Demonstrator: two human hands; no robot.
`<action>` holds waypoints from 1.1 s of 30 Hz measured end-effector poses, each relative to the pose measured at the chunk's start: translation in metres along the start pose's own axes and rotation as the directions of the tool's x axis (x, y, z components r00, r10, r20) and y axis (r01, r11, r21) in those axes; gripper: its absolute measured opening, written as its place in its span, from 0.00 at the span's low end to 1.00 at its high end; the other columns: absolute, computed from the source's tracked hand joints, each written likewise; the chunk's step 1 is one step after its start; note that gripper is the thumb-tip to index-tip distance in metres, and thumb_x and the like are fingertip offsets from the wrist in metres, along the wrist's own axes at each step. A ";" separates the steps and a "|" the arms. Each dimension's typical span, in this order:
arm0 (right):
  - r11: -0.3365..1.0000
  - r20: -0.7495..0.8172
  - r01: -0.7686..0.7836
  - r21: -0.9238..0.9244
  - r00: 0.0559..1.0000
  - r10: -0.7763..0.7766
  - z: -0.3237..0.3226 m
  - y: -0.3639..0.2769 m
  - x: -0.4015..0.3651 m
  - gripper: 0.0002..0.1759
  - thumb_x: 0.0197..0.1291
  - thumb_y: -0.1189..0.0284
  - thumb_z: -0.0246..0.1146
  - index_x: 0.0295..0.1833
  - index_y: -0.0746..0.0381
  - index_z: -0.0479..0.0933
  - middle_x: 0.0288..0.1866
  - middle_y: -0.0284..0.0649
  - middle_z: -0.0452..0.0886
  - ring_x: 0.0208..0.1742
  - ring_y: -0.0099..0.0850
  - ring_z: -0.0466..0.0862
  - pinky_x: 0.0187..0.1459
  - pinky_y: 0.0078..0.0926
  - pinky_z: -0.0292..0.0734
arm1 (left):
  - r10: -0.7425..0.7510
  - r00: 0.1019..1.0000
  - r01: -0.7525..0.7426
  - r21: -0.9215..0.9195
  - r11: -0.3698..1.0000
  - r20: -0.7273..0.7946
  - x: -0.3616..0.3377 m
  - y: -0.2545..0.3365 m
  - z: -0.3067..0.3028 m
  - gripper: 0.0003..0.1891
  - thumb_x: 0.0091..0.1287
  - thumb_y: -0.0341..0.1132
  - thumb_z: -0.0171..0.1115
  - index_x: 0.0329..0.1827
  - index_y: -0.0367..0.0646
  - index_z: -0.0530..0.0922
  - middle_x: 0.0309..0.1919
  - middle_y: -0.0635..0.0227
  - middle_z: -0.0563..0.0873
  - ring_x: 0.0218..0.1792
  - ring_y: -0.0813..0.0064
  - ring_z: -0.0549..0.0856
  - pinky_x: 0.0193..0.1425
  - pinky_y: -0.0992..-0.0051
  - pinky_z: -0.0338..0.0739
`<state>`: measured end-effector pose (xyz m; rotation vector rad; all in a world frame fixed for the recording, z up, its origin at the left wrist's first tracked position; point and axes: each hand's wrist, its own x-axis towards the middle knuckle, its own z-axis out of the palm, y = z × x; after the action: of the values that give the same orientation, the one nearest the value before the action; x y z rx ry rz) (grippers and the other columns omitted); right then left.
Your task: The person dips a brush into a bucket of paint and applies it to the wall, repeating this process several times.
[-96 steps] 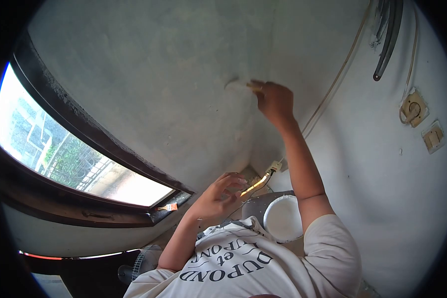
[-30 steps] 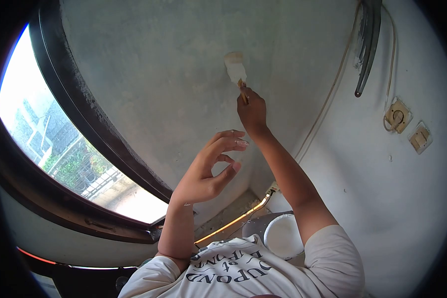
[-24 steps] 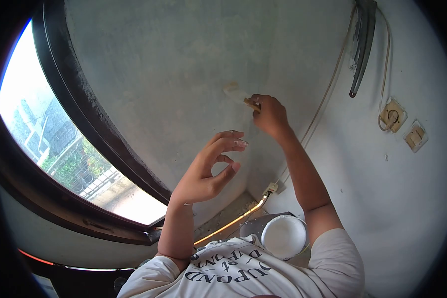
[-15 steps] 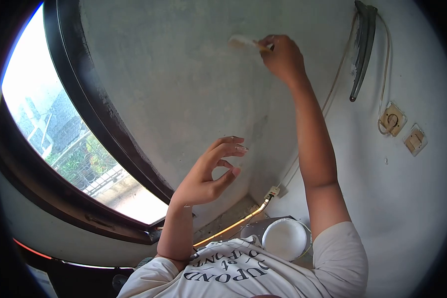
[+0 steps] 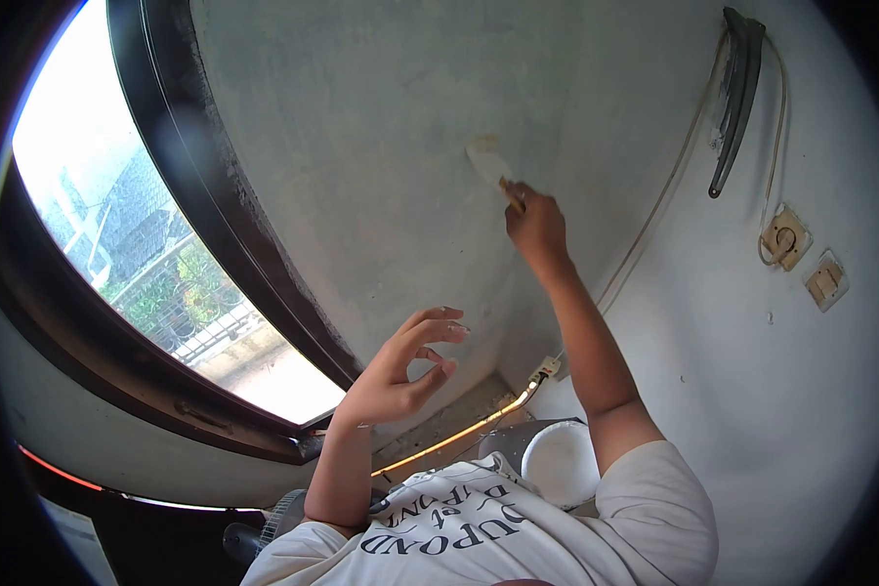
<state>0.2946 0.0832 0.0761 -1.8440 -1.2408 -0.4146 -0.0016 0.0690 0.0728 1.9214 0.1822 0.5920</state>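
Observation:
My right hand (image 5: 537,226) grips the handle of a paintbrush (image 5: 488,162), whose pale bristles rest at the grey-green wall (image 5: 381,117). Lower down, my left hand (image 5: 410,366) is raised in front of the same wall, its fingers curved and apart with nothing between them. Pale smears show on its fingertips. A round white tub (image 5: 562,465) stands below, beside my shirt, partly hidden by my right sleeve.
At the left is a dark-framed window (image 5: 234,215). The white wall at the right bears a hanging dark bracket (image 5: 738,103) with a cable and two sockets (image 5: 786,237). A power strip (image 5: 545,369) and a fan (image 5: 278,518) are low down.
My right hand has moved down with the brush, which now points up and to the left. My left hand stays curved and appears slightly lower. The view has shifted a little.

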 end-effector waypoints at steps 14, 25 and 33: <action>0.864 0.554 -0.494 0.100 0.749 0.364 0.050 0.075 -0.341 0.11 0.55 0.71 0.68 0.42 0.65 0.82 0.30 0.48 0.86 0.33 0.43 0.87 0.39 0.36 0.81 | -0.545 0.826 0.564 -0.216 0.797 0.147 -0.093 -0.103 0.084 0.20 0.74 0.36 0.59 0.65 0.37 0.73 0.66 0.59 0.77 0.66 0.64 0.78 0.71 0.63 0.70; 0.213 0.799 -0.974 -0.076 0.068 0.597 -0.045 0.071 -0.484 0.14 0.66 0.67 0.62 0.31 0.66 0.79 0.20 0.40 0.82 0.12 0.22 0.73 0.13 0.22 0.64 | -0.683 0.693 0.720 -0.173 0.672 0.232 -0.153 -0.132 0.168 0.19 0.74 0.36 0.59 0.64 0.39 0.76 0.61 0.59 0.81 0.66 0.62 0.79 0.68 0.67 0.71; -0.048 0.633 -0.999 -0.015 -0.046 0.773 -0.070 0.119 -0.545 0.15 0.60 0.70 0.60 0.22 0.63 0.71 0.14 0.36 0.70 0.08 0.23 0.64 0.10 0.26 0.52 | -0.756 0.567 0.821 -0.156 0.549 0.326 -0.178 -0.146 0.235 0.17 0.73 0.32 0.58 0.63 0.39 0.76 0.61 0.62 0.80 0.63 0.64 0.80 0.65 0.68 0.72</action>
<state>0.1645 -0.3118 -0.3025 -1.8687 0.1039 1.1804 -0.0216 -0.1306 -0.1874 1.3754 0.7459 -0.2272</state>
